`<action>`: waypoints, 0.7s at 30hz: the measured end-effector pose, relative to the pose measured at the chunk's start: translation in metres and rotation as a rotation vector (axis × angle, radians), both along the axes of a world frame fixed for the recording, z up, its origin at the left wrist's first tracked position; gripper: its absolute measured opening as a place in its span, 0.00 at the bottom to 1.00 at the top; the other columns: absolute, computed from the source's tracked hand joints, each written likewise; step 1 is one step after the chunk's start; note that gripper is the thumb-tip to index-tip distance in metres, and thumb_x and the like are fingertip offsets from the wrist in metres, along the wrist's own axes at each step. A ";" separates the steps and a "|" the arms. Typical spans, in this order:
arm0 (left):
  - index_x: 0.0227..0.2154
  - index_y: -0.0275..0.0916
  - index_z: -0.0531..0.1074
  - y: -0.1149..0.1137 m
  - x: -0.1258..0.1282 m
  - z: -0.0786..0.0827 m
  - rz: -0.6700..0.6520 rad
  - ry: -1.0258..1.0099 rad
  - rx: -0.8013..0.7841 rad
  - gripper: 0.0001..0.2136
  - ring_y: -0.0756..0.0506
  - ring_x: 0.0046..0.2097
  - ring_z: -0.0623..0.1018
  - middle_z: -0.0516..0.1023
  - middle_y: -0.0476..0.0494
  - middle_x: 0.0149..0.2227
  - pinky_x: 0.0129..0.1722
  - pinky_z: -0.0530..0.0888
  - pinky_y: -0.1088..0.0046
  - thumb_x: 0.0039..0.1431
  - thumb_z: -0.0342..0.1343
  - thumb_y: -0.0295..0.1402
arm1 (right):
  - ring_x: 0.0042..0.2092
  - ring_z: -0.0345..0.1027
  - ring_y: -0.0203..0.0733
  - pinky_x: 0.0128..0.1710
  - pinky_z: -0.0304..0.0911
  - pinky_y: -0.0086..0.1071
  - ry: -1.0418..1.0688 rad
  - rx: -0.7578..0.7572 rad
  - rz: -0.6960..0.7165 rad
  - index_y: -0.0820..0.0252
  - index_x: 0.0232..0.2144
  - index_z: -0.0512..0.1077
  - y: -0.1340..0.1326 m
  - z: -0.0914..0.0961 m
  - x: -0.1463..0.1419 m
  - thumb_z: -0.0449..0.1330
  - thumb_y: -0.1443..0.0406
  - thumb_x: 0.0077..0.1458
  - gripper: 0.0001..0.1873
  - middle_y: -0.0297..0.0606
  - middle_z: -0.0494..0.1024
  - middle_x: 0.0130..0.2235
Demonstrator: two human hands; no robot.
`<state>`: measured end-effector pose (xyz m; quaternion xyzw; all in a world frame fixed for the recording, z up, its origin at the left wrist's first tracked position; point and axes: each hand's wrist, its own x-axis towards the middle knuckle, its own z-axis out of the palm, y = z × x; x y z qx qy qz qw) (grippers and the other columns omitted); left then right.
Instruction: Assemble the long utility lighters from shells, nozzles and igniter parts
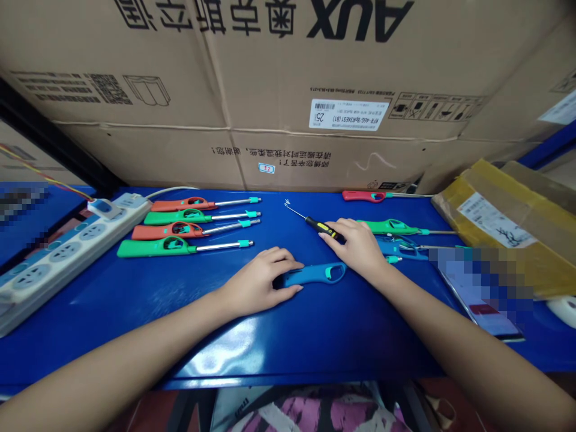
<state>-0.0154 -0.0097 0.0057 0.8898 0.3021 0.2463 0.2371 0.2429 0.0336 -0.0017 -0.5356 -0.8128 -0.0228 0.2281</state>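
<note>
My left hand is closed on the end of a blue gas lighter handle, thumb on the near side and fingers on the far side. The handle lies flat with its teal trigger toward the right; no metal tube shows on it. Under my right hand is a screwdriver with a black and yellow grip, its fingers closed on it. The thin shaft points up and left, with a few tiny metal bits, perhaps screws, by the tip. My right wrist partly covers the lighters beside it.
Orange and green lighters with metal tubes lie in a stack of rows at left, beside a white power strip. At right are red, green and blue lighters, a phone and a taped carton. A large cardboard box stands behind.
</note>
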 end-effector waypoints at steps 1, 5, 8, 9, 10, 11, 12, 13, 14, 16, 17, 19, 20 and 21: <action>0.51 0.39 0.76 0.000 0.000 0.000 0.000 0.000 0.000 0.15 0.43 0.45 0.77 0.77 0.40 0.44 0.48 0.76 0.63 0.63 0.60 0.36 | 0.41 0.74 0.50 0.40 0.60 0.40 -0.001 0.005 -0.002 0.58 0.46 0.79 0.000 0.000 0.000 0.57 0.55 0.66 0.17 0.43 0.82 0.39; 0.52 0.39 0.75 0.000 0.000 0.000 -0.001 0.004 -0.006 0.15 0.42 0.46 0.76 0.77 0.39 0.44 0.49 0.75 0.62 0.63 0.60 0.36 | 0.42 0.74 0.51 0.40 0.60 0.40 -0.006 0.031 -0.016 0.57 0.45 0.79 0.000 -0.001 -0.001 0.56 0.54 0.66 0.17 0.44 0.82 0.41; 0.52 0.38 0.75 0.000 0.001 0.000 -0.005 0.008 -0.009 0.15 0.42 0.46 0.76 0.77 0.39 0.44 0.49 0.75 0.62 0.63 0.60 0.36 | 0.42 0.74 0.51 0.40 0.60 0.40 -0.009 0.020 -0.021 0.57 0.45 0.79 0.000 0.000 -0.001 0.56 0.55 0.66 0.17 0.43 0.82 0.40; 0.52 0.38 0.75 0.000 0.001 0.000 -0.006 0.010 -0.011 0.15 0.42 0.46 0.76 0.77 0.39 0.44 0.49 0.75 0.62 0.64 0.60 0.35 | 0.42 0.74 0.51 0.40 0.60 0.40 -0.008 0.012 -0.021 0.57 0.45 0.79 0.000 0.000 -0.001 0.57 0.55 0.66 0.16 0.43 0.82 0.40; 0.52 0.38 0.75 -0.001 0.001 0.000 -0.008 0.011 -0.012 0.15 0.42 0.46 0.76 0.77 0.39 0.44 0.49 0.75 0.62 0.64 0.60 0.35 | 0.42 0.75 0.51 0.40 0.60 0.40 -0.008 0.006 -0.020 0.58 0.45 0.79 0.000 0.000 -0.001 0.57 0.55 0.66 0.16 0.43 0.82 0.40; 0.52 0.38 0.75 -0.001 0.001 0.000 -0.009 0.011 -0.014 0.15 0.42 0.46 0.76 0.77 0.39 0.44 0.49 0.75 0.62 0.64 0.60 0.35 | 0.42 0.75 0.52 0.40 0.60 0.40 -0.007 0.000 -0.018 0.58 0.45 0.79 0.000 0.000 -0.001 0.57 0.55 0.66 0.16 0.43 0.82 0.40; 0.52 0.37 0.75 -0.001 0.001 0.000 -0.010 0.011 -0.016 0.15 0.42 0.46 0.76 0.76 0.39 0.44 0.49 0.75 0.62 0.64 0.60 0.35 | 0.43 0.75 0.52 0.41 0.60 0.40 -0.007 -0.005 -0.017 0.58 0.45 0.79 0.000 0.000 -0.001 0.58 0.56 0.65 0.16 0.43 0.82 0.40; 0.52 0.38 0.75 -0.001 0.001 0.000 -0.010 0.011 -0.017 0.15 0.42 0.46 0.76 0.76 0.39 0.44 0.49 0.75 0.62 0.63 0.60 0.35 | 0.43 0.75 0.52 0.41 0.60 0.41 -0.007 -0.007 -0.016 0.58 0.45 0.79 0.000 0.000 -0.001 0.58 0.56 0.65 0.15 0.43 0.82 0.41; 0.52 0.38 0.75 -0.001 0.001 0.000 -0.011 0.011 -0.017 0.15 0.42 0.46 0.76 0.76 0.39 0.44 0.49 0.75 0.62 0.63 0.60 0.35 | 0.43 0.74 0.52 0.41 0.60 0.41 -0.007 -0.010 -0.016 0.58 0.45 0.78 0.000 0.000 -0.001 0.58 0.56 0.65 0.15 0.43 0.82 0.41; 0.52 0.38 0.75 -0.001 0.001 0.000 -0.012 0.012 -0.015 0.15 0.42 0.46 0.76 0.76 0.39 0.44 0.49 0.75 0.62 0.63 0.60 0.36 | 0.44 0.74 0.53 0.41 0.60 0.41 -0.006 -0.017 -0.014 0.58 0.46 0.78 0.000 0.001 -0.001 0.59 0.56 0.65 0.15 0.43 0.82 0.41; 0.52 0.38 0.75 0.000 0.001 0.000 -0.013 0.012 -0.014 0.15 0.42 0.46 0.76 0.76 0.39 0.44 0.49 0.75 0.62 0.64 0.60 0.36 | 0.44 0.74 0.53 0.42 0.59 0.41 -0.004 -0.022 -0.012 0.59 0.47 0.78 0.000 0.001 -0.001 0.59 0.56 0.65 0.15 0.43 0.82 0.42; 0.52 0.38 0.75 0.000 0.001 0.000 -0.014 0.012 -0.015 0.15 0.42 0.46 0.75 0.77 0.39 0.44 0.49 0.74 0.62 0.64 0.60 0.36 | 0.44 0.74 0.53 0.42 0.59 0.42 0.003 -0.033 -0.006 0.59 0.47 0.78 0.000 0.002 -0.002 0.60 0.56 0.64 0.16 0.43 0.82 0.42; 0.52 0.38 0.75 -0.001 0.001 0.000 -0.015 0.013 -0.017 0.15 0.42 0.46 0.75 0.77 0.39 0.44 0.49 0.74 0.62 0.64 0.60 0.36 | 0.44 0.74 0.53 0.42 0.59 0.41 0.006 -0.038 -0.002 0.59 0.47 0.78 0.000 0.002 -0.002 0.60 0.56 0.64 0.16 0.43 0.82 0.42; 0.52 0.37 0.75 -0.001 0.001 0.000 -0.015 0.014 -0.019 0.15 0.42 0.46 0.75 0.77 0.39 0.44 0.50 0.74 0.62 0.64 0.60 0.35 | 0.44 0.74 0.53 0.42 0.59 0.41 0.010 -0.043 0.002 0.59 0.47 0.78 0.000 0.002 -0.002 0.61 0.56 0.64 0.16 0.43 0.82 0.42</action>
